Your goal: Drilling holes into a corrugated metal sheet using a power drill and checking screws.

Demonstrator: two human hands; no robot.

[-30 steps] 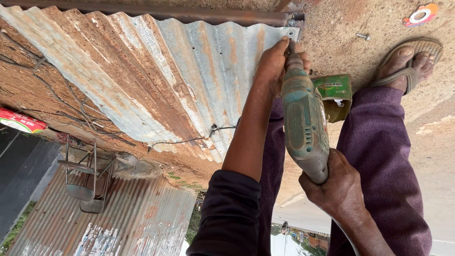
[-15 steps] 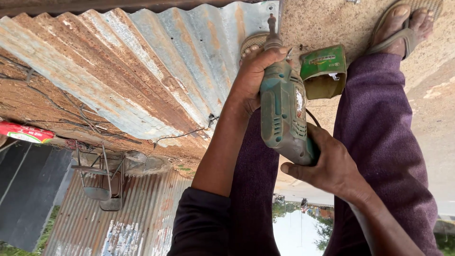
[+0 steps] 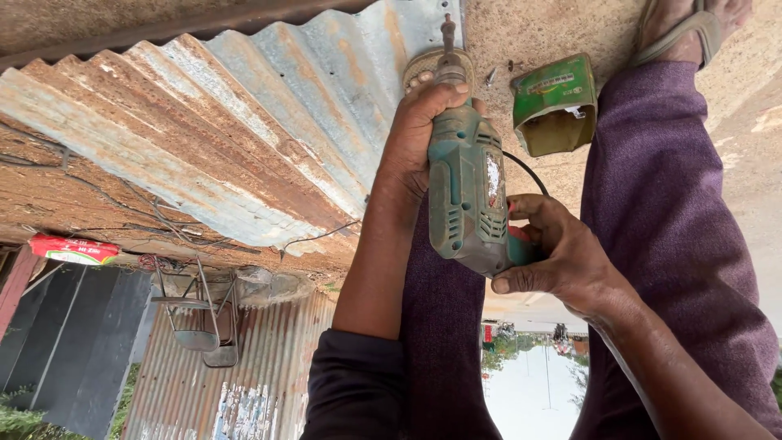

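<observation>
I hold a worn green electric drill (image 3: 468, 195) in both hands. My left hand (image 3: 419, 138) wraps its front end just behind the chuck. My right hand (image 3: 562, 257) grips the rear handle, where a black cable leaves the drill. The bit (image 3: 447, 33) points at the near edge of a rusty corrugated metal sheet (image 3: 244, 138) lying on the concrete ground. My sandalled foot (image 3: 422, 72) rests right beside the bit. A small open green box (image 3: 555, 102) sits on the ground just right of the drill.
My legs in purple trousers (image 3: 676, 204) stand either side of the drill, with the other sandalled foot (image 3: 684, 28) at top right. Loose screws (image 3: 497, 73) lie by the box. A metal chair frame (image 3: 199, 318), a corrugated wall (image 3: 236, 375) and a red packet (image 3: 73, 248) show behind.
The view has shifted, so the drill and hands look larger and more central. Both hands keep their grip, and the bit stays at the sheet's edge.
</observation>
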